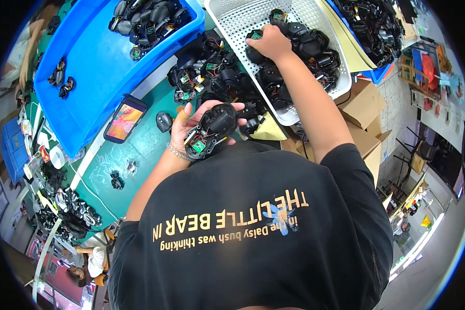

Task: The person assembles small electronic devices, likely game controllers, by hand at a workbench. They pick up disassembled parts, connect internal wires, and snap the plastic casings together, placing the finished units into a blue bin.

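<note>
The held black housing (pixel 218 121) looks like smooth, glossy plastic.

Blue plastic bin (pixel 95 57): it is free in the middle, with black parts (pixel 152 23) at two ends.
Green tabletop (pixel 101 160): free stretch nearer than the black-framed phone (pixel 125 120), interrupted by one small black piece (pixel 117 180).
Way from bin to white perforated plastic basket (pixel 235 23): blocked low by a heap of black plastic housings (pixel 227 77).
Basket: far left corner is open; the right hand (pixel 268 44) and more housings (pixel 312 46) stand beside it.

The left grip (pixel 182 126) holds a black casing (pixel 218 123); the right grip (pixel 272 42) touches dark parts (pixel 314 45) in a white basket (pixel 230 19).
</note>
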Action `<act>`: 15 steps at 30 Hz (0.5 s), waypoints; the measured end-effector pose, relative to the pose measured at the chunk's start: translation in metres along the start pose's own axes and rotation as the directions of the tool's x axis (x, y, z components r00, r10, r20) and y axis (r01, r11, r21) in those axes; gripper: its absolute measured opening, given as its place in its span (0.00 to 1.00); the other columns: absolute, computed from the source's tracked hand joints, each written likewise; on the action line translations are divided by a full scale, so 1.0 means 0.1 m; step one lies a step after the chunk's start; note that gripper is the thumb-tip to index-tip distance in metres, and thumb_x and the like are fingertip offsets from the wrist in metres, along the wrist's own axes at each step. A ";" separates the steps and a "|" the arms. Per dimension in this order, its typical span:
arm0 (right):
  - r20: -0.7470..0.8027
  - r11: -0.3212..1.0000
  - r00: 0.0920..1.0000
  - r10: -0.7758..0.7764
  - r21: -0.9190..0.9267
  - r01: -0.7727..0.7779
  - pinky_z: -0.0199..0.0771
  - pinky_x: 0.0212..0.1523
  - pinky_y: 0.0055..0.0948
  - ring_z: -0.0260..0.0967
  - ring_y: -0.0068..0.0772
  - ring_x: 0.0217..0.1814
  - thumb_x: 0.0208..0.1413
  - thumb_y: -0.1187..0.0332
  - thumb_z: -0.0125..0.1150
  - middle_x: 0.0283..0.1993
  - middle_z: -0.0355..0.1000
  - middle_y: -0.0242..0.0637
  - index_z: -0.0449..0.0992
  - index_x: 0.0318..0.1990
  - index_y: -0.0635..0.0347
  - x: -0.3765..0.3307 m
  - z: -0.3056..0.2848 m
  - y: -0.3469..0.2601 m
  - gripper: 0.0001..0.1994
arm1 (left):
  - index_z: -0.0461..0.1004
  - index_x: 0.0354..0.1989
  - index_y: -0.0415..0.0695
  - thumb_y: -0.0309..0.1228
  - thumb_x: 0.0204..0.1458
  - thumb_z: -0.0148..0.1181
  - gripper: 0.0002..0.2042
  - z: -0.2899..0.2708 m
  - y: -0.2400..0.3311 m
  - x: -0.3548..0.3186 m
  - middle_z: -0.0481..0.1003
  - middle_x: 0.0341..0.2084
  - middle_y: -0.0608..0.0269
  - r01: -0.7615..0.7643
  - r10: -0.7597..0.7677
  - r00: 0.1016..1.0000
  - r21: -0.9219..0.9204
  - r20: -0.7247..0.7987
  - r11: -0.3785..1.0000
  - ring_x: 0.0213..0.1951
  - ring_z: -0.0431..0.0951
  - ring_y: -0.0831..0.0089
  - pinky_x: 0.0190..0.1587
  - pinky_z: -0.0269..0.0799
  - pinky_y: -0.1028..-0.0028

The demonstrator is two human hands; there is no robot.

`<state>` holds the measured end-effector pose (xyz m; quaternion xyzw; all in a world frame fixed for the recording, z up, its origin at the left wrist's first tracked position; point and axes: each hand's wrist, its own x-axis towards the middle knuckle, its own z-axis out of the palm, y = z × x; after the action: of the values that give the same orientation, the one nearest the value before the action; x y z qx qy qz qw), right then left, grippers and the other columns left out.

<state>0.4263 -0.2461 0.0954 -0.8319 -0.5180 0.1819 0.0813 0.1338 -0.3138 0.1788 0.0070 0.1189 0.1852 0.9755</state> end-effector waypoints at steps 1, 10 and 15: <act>0.064 0.998 0.998 0.020 -0.067 -0.016 0.72 0.48 0.42 0.70 0.48 0.50 0.38 0.46 0.66 0.47 0.71 0.47 0.72 0.45 0.64 0.02 0.01 -0.07 0.31 | 0.61 0.57 0.40 0.60 0.51 0.50 0.36 -0.01 0.02 -0.02 0.53 0.62 0.34 -0.003 0.003 1.000 0.007 -0.006 1.000 0.59 0.62 0.41 0.46 0.75 0.50; 0.262 0.976 0.940 -0.220 0.062 0.211 0.71 0.39 0.39 0.71 0.47 0.39 0.39 0.59 0.61 0.33 0.72 0.44 0.71 0.33 0.57 0.17 0.11 0.02 0.15 | 0.66 0.56 0.45 0.57 0.53 0.49 0.31 -0.13 0.09 -0.33 0.52 0.62 0.34 -0.045 0.046 0.998 -0.009 0.037 0.999 0.60 0.60 0.40 0.47 0.74 0.49; -0.092 0.759 0.916 -0.391 0.530 0.377 0.65 0.32 0.31 0.65 0.34 0.29 0.43 0.72 0.59 0.26 0.66 0.33 0.67 0.33 0.58 0.15 -0.16 -0.08 0.09 | 0.67 0.55 0.46 0.57 0.53 0.49 0.30 -0.15 0.12 -0.48 0.51 0.63 0.34 -0.052 0.052 0.998 -0.004 0.038 0.999 0.60 0.60 0.40 0.48 0.73 0.49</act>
<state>0.4318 -0.2284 0.1100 -0.6492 -0.6061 0.3090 0.3402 0.0827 -0.3208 0.1761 0.0120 0.0996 0.2106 0.9724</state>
